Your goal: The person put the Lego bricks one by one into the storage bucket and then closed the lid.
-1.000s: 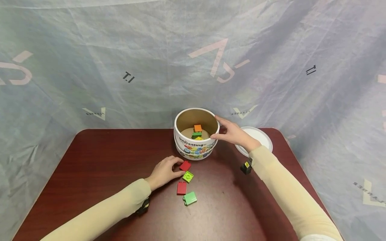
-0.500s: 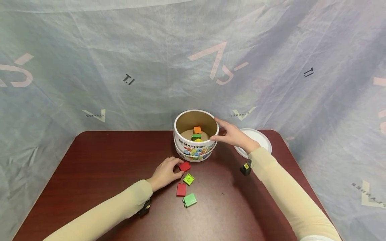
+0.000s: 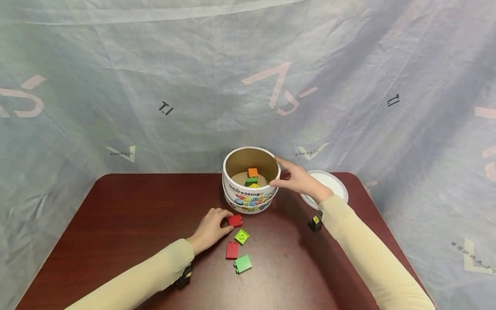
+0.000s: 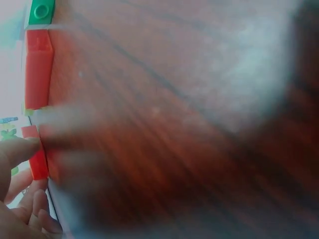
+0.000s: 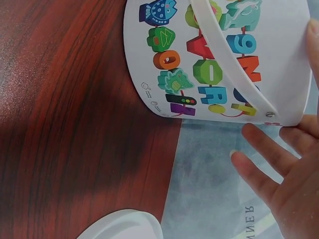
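My left hand point(image 3: 211, 229) pinches a red toy brick point(image 3: 235, 221) between thumb and fingers, low at the table just in front of the bucket. In the left wrist view the thumb lies across this red brick point(image 4: 39, 162). My right hand point(image 3: 300, 178) holds the right side of a white bucket point(image 3: 248, 199), thumb at the front of the rim and fingers farther back. The right wrist view shows the bucket's printed side point(image 5: 209, 69), with some fingers spread off it. Inside the bucket lie an orange block point(image 3: 252, 172), a green block point(image 3: 251, 181) and something yellow.
Nearer than the held brick lie a lime green brick point(image 3: 242, 237), another red brick point(image 3: 232, 250) and a light green brick point(image 3: 243, 264). A white round lid point(image 3: 338, 186) rests behind my right wrist. Grey printed cloth point(image 3: 174, 64) hangs behind the dark red table point(image 3: 128, 206).
The held red brick has turned straighter and shifted slightly left, with more gap to the lime brick. The whole scene sits a little lower in the head view. My right hand stays on the bucket.
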{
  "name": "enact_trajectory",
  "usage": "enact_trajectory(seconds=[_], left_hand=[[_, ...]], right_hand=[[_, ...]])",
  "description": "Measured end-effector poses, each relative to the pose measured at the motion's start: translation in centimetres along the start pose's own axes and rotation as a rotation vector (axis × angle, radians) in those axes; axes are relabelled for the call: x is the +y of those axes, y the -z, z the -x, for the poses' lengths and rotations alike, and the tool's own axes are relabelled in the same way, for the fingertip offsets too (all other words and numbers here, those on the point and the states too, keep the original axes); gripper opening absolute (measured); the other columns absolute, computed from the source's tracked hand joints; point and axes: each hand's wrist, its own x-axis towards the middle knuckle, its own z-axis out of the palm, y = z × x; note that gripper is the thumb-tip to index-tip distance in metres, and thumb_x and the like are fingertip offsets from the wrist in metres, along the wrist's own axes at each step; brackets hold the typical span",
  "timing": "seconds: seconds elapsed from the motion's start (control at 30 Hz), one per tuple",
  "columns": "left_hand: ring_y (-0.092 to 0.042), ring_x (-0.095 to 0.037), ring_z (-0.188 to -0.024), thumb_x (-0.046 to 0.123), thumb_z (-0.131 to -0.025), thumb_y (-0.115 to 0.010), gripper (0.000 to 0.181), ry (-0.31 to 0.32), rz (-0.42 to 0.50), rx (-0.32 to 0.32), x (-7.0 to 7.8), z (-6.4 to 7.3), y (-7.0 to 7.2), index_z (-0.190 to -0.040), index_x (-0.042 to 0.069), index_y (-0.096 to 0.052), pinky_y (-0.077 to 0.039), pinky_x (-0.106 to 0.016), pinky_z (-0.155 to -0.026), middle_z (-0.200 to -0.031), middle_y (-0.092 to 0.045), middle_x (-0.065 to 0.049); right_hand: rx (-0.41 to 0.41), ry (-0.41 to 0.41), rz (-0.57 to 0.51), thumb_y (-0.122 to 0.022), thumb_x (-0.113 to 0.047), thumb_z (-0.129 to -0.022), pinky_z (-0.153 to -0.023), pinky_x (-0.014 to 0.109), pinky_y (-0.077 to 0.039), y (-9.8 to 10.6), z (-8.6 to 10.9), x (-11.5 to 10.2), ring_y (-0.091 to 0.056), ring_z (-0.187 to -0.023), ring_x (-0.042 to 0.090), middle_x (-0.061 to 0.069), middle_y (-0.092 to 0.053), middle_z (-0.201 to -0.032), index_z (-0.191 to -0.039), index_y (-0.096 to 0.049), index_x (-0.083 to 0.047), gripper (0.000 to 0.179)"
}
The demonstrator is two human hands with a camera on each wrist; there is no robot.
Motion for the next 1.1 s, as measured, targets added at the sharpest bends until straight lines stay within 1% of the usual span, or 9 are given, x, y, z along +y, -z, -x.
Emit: enact_trajectory(seconds=[0.1,0.23,0.3,0.4,0.5,0.63,0.83,0.97,1.1], left_hand=[[-0.057,-0.019,-0.095,0.014,-0.085,-0.087,0.029,-0.017,0.004,-0.012,0.1,0.3,0.5,-0.112,0.008,-0.076,-0.053,-0.041,-0.082,-0.103,-0.07,-0.005],[-0.056,-0.018,-0.095,0.015,-0.087,-0.086,0.031,-0.05,0.009,-0.024,0.3,0.6,1.8,-0.116,0.009,-0.077,-0.052,-0.039,-0.083,-0.104,-0.071,-0.002],[-0.055,-0.018,-0.094,0.016,-0.088,-0.085,0.031,-0.077,0.009,-0.015,0.4,0.7,2.5,-0.117,0.009,-0.078,-0.052,-0.038,-0.082,-0.103,-0.071,-0.001],[-0.056,-0.019,-0.095,0.016,-0.088,-0.085,0.032,-0.112,0.015,-0.001,0.5,0.8,3.5,-0.119,0.009,-0.078,-0.051,-0.039,-0.083,-0.104,-0.071,-0.001],[-0.056,-0.019,-0.098,0.017,-0.089,-0.084,0.034,-0.12,0.019,0.001,0.6,0.8,4.2,-0.122,0.011,-0.078,-0.051,-0.039,-0.086,-0.107,-0.071,-0.001],[-0.055,-0.016,-0.099,0.017,-0.087,-0.086,0.035,-0.135,0.02,0.017,0.7,1.0,5.2,-0.121,0.013,-0.078,-0.052,-0.039,-0.085,-0.11,-0.07,0.001],[-0.056,-0.016,-0.101,0.018,-0.086,-0.088,0.038,-0.165,0.046,0.032,1.5,1.5,6.7,-0.122,0.015,-0.078,-0.054,-0.038,-0.084,-0.112,-0.07,0.001],[-0.056,-0.017,-0.101,0.018,-0.086,-0.087,0.037,-0.195,0.056,0.047,2.2,1.4,7.8,-0.122,0.015,-0.078,-0.054,-0.038,-0.084,-0.11,-0.07,0.002],[-0.055,-0.016,-0.101,0.018,-0.087,-0.087,0.037,-0.222,0.061,0.061,3.1,0.5,9.0,-0.123,0.015,-0.078,-0.053,-0.04,-0.085,-0.11,-0.07,0.002]], right_hand=[[-0.001,-0.001,0.003,-0.085,-0.029,-0.089,-0.098,0.054,-0.055,0.1,-0.1,0.0,-0.07,-0.11,0.033,0.025,-0.059,-0.142,-0.164,-0.028,-0.002,0.098],[-0.003,-0.003,0.005,-0.086,-0.03,-0.089,-0.097,0.052,-0.056,0.2,-0.3,-0.4,-0.07,-0.11,0.033,0.025,-0.062,-0.139,-0.164,-0.028,-0.003,0.099],[-0.004,-0.001,0.006,-0.086,-0.03,-0.089,-0.097,0.051,-0.056,0.2,-0.5,-0.5,-0.07,-0.11,0.034,0.025,-0.064,-0.136,-0.164,-0.028,-0.003,0.098],[-0.002,0.003,-0.004,-0.085,-0.028,-0.089,-0.098,0.054,-0.055,0.2,-0.6,-0.6,-0.07,-0.11,0.037,0.026,-0.066,-0.132,-0.164,-0.028,-0.002,0.098],[0.001,0.001,-0.012,-0.086,-0.026,-0.089,-0.098,0.055,-0.055,0.2,-0.7,-0.6,-0.07,-0.11,0.039,0.026,-0.066,-0.132,-0.164,-0.028,-0.003,0.098],[-0.006,-0.005,-0.015,-0.086,-0.027,-0.088,-0.097,0.051,-0.057,0.1,-0.7,-0.6,-0.071,-0.109,0.035,0.025,-0.067,-0.132,-0.164,-0.029,-0.005,0.098],[-0.01,-0.008,-0.018,-0.086,-0.027,-0.088,-0.097,0.05,-0.057,0.0,-1.0,-0.5,-0.071,-0.108,0.034,0.025,-0.068,-0.129,-0.165,-0.029,-0.006,0.098],[-0.018,-0.009,-0.019,-0.086,-0.029,-0.088,-0.097,0.051,-0.057,0.2,-0.9,-0.5,-0.071,-0.109,0.035,0.025,-0.068,-0.129,-0.165,-0.029,-0.006,0.098],[-0.017,-0.01,-0.016,-0.085,-0.032,-0.09,-0.096,0.05,-0.057,0.4,-0.9,-0.3,-0.071,-0.109,0.035,0.025,-0.067,-0.13,-0.165,-0.028,-0.006,0.098]])
